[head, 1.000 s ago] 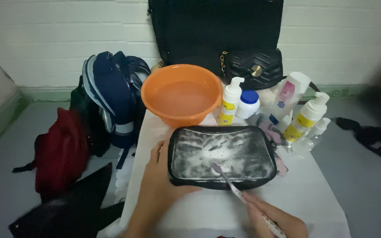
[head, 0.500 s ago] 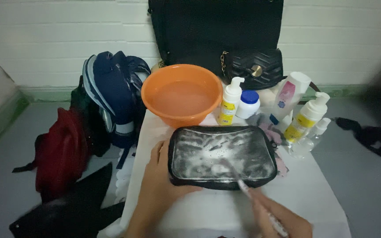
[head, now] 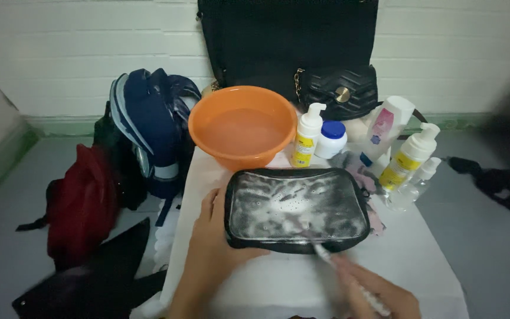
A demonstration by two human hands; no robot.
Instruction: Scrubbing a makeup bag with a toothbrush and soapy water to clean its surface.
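Observation:
A black pouch (head: 296, 207) covered in white soap foam lies flat on the white table (head: 420, 266). My left hand (head: 211, 254) presses against its left edge and holds it still. My right hand (head: 379, 292) at the bottom right grips a thin white brush (head: 340, 272), whose head rests on the pouch's near right part. The brush is blurred with motion.
Behind the pouch stands an orange basin (head: 240, 127) with water. To its right are pump bottles (head: 307, 136), a white jar with a blue lid (head: 330, 139) and more bottles (head: 408, 159). A black quilted bag (head: 337, 88) sits at the back. A blue backpack (head: 149, 130) and red bag (head: 81, 201) lie left.
My right hand has drawn the brush back and to the right across the foamy pouch. My left hand has stayed on the pouch's left edge.

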